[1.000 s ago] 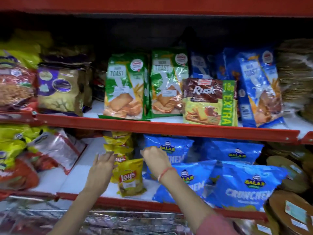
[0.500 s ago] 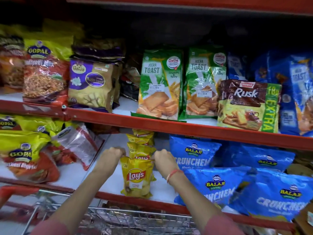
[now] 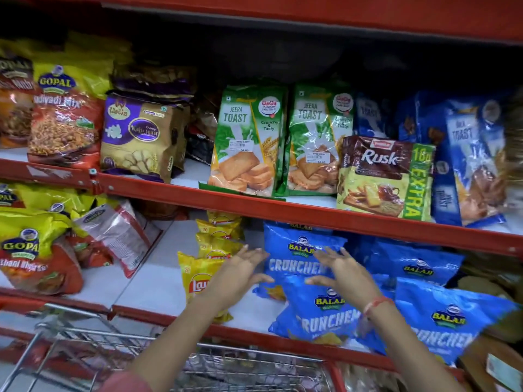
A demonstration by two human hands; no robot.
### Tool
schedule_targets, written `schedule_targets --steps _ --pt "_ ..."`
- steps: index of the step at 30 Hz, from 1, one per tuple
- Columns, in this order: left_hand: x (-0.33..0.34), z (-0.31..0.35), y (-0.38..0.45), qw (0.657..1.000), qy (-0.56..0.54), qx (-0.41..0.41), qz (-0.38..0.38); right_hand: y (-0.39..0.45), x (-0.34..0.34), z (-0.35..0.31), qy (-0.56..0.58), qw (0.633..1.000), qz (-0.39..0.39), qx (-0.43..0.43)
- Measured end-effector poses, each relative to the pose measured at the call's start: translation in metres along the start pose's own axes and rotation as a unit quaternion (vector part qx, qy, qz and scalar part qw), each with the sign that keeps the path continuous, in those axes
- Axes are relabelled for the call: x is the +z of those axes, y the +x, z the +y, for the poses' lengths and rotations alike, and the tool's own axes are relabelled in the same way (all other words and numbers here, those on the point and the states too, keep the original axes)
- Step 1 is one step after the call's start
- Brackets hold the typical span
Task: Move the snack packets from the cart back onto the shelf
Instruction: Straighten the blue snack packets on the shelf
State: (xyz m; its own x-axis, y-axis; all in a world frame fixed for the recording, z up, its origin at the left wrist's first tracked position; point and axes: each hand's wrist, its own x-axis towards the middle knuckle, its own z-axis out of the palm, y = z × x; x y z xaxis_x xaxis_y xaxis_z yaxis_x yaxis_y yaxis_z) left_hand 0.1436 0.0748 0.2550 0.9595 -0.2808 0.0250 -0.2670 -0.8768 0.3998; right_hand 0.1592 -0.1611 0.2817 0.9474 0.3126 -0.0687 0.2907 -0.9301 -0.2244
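We face a red metal store rack with white shelf boards. Its upper bay recedes into deep shadow, while light falls on the front rails. A red top beam crosses overhead.

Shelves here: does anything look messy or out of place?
Yes. The blue Crunchem bags on the lower shelf lie tumbled and overlapping. A clear red-trimmed packet leans askew on its neighbours. The Rusk pack sits tilted in front of the toast bags.
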Motion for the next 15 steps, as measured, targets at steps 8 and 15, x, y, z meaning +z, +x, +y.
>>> schedule_targets --steps 8,15 --pt "0.022 0.049 0.016 0.999 0.048 0.000 0.008 -0.030 -0.021 0.076 -0.043 0.992 -0.031 0.114" --pt "-0.007 0.017 0.016 0.997 0.044 -0.028 0.057 -0.017 -0.004 0.048 0.003 0.997 0.048 0.060"
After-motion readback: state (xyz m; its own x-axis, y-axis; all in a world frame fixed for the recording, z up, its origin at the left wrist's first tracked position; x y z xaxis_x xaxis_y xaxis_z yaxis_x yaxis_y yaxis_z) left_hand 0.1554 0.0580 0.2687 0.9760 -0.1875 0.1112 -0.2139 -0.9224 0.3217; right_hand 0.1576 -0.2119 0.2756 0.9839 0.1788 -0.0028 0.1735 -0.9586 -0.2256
